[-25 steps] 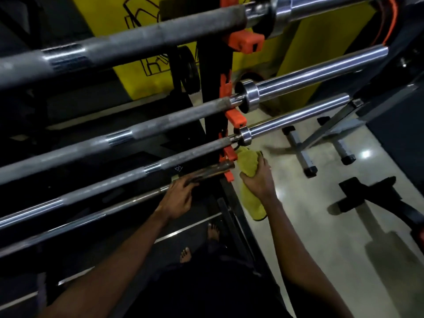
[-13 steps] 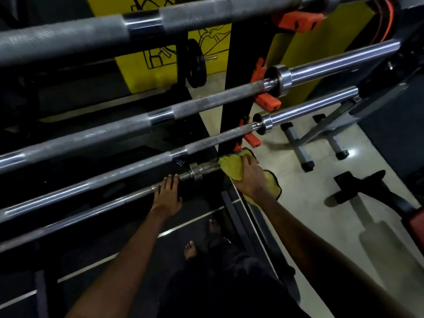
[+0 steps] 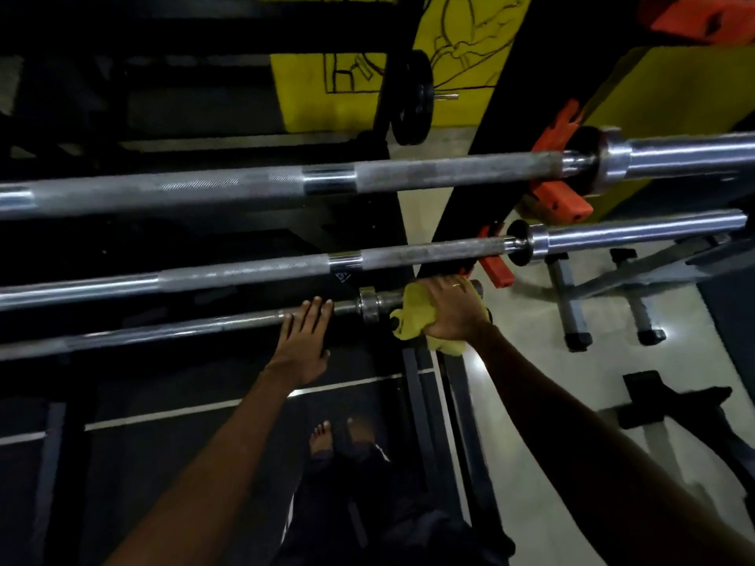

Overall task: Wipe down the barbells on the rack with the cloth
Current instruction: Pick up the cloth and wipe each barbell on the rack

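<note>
Three steel barbells lie across a black rack [image 3: 461,185] with orange hooks. The lowest barbell [image 3: 171,330] runs in from the left at mid height. My right hand [image 3: 453,310] grips a yellow cloth [image 3: 408,316] wrapped round that bar's short sleeve, just right of its collar. My left hand [image 3: 304,341] rests flat on the same bar's shaft, fingers straight, left of the collar. The middle barbell [image 3: 261,267] and the top barbell [image 3: 245,183] hang above, untouched.
A grey bench frame [image 3: 572,304] and a black machine foot [image 3: 686,406] stand on the pale floor at right. A weight plate [image 3: 412,100] hangs in front of the yellow wall. My bare feet [image 3: 327,437] stand on dark matting below the rack.
The view has dropped closer to the bars. My right hand slid the cloth outward along the lowest bar's sleeve and now wraps it fully. My left hand stays flat on the shaft.
</note>
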